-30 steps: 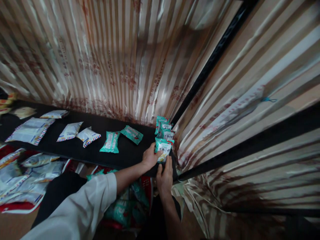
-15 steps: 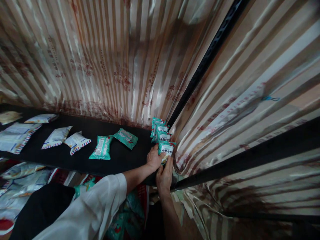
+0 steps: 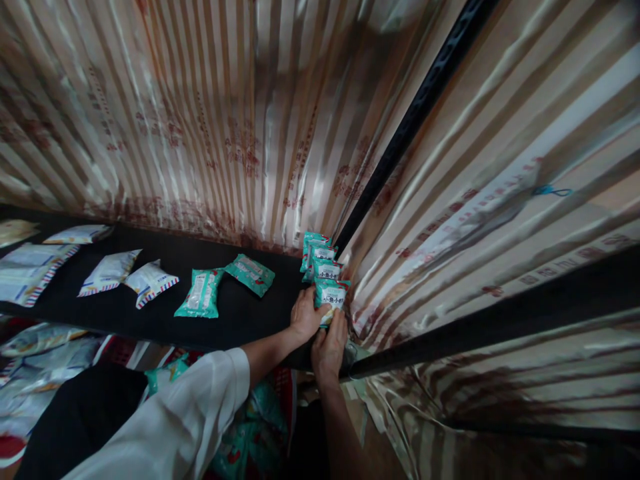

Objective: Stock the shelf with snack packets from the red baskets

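Note:
At the right end of the black shelf, my left hand grips the left side of the front green snack bag. My right hand closes on the same bag from below and the right. That bag stands upright with its printed front towards me. Directly behind it, several matching green bags form a row running back to the corner post. Parts of both hands' fingertips are hidden by the bag.
Two green bags, one standing and one lying flat, are left of my hands. White bags with striped edges lie further left. Below are more packed bags. A black metal post and striped plastic sheeting border the shelf.
Both hands stay on the front green bag, with only a slight shift of the fingers. The whole view has moved a little.

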A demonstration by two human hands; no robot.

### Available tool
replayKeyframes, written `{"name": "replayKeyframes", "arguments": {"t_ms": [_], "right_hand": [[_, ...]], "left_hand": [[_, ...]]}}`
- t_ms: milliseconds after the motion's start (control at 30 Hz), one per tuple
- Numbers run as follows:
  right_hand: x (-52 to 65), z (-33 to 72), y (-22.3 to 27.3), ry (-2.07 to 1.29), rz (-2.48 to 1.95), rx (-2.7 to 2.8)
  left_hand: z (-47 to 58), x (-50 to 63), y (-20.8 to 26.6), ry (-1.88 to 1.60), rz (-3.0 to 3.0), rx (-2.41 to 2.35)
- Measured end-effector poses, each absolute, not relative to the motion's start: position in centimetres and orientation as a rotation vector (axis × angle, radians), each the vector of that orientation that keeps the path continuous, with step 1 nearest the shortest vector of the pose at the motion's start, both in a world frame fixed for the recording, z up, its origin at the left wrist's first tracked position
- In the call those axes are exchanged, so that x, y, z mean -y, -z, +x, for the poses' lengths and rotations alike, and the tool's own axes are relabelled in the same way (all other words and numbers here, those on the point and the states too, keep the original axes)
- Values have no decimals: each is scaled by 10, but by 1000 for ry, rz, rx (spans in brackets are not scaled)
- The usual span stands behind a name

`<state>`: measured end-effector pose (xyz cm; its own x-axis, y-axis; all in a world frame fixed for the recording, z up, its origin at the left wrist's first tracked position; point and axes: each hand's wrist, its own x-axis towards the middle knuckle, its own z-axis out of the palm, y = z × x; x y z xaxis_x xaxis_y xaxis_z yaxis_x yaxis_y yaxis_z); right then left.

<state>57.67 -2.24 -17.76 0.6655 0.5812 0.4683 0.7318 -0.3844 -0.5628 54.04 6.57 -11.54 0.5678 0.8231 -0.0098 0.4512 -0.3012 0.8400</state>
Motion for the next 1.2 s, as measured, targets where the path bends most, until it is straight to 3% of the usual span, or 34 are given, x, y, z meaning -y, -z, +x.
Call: {"name": "replayKeyframes", "arguments": {"t_ms": [400, 600, 967, 1200], "right_hand": [[37, 548, 163, 289, -2020, 933], [74, 480, 172, 105, -1866, 1065], [73, 437, 214, -581, -2606, 1529], [76, 439, 205, -538, -2617, 1523]], "left_hand": [[466, -43, 121, -773, 1912, -984], [370, -4, 151, -624, 1951, -934], [311, 31, 183, -319, 1890, -1091], [307, 29, 176, -438, 1854, -1050]]}}
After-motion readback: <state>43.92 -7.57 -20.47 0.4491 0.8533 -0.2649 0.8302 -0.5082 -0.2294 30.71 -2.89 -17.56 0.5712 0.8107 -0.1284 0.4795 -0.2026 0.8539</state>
